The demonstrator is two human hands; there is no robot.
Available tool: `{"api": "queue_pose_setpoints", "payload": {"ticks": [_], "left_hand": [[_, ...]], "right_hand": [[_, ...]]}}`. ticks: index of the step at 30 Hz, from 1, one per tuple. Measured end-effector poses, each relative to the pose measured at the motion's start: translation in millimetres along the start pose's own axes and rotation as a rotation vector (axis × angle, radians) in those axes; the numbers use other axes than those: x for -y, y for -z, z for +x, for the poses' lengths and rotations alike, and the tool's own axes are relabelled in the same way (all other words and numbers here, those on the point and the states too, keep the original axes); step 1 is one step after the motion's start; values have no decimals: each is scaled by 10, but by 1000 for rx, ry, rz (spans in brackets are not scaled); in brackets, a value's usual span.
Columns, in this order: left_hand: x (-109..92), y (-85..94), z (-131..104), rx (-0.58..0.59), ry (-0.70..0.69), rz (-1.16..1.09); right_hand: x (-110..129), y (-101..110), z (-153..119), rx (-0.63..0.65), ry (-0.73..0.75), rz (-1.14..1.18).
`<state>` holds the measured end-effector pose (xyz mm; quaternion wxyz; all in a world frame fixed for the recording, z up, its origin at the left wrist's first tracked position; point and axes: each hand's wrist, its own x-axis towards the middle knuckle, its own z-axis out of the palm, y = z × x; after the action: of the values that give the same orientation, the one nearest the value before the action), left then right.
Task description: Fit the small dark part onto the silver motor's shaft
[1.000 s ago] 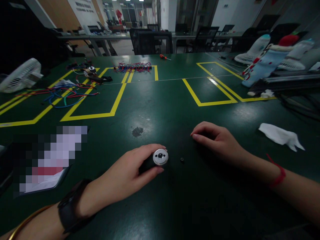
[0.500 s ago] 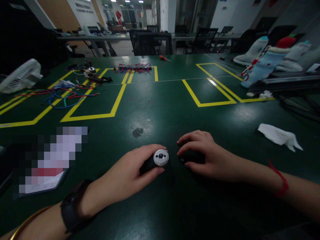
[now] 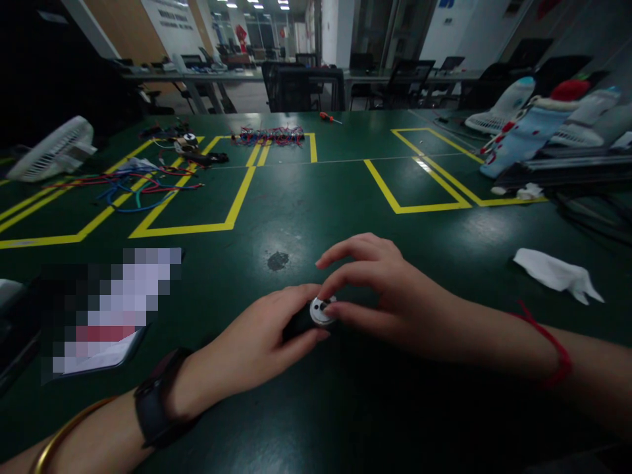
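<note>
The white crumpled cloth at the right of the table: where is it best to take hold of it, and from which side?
Probably from above, pinching the raised middle fold of the white cloth. It lies loose and flat on the green table, with nothing touching it, so a top pinch looks easiest.

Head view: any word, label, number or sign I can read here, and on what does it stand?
None can be read.
Wall sign, far left: dark lettering, too small and blurred.
Pixelated patch on the table: masked, unreadable.
Silver-faced part held in the left hand, touched by the right hand: no marking shows.
Yellow tape lines: plain boxes, no text.
</note>
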<state>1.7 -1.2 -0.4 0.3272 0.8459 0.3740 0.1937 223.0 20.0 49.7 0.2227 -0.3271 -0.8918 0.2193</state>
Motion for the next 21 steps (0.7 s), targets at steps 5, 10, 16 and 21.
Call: {"api": "queue_pose_setpoints", "payload": {"ticks": [5,10,16,21], "left_hand": [[-6,-5,0,5,8,-5],[-9,-2,-2,-8,10,7],[-18,15,7,8,25,-18],[-12,11,-8,7,38,2]], "right_hand": [[29,-3,14,47,-9,-21],[-64,84,-77,-41,-86,148],[-446,74,-315,-134,-439,442],[-636,-33,-478,-290,-551,649]]}}
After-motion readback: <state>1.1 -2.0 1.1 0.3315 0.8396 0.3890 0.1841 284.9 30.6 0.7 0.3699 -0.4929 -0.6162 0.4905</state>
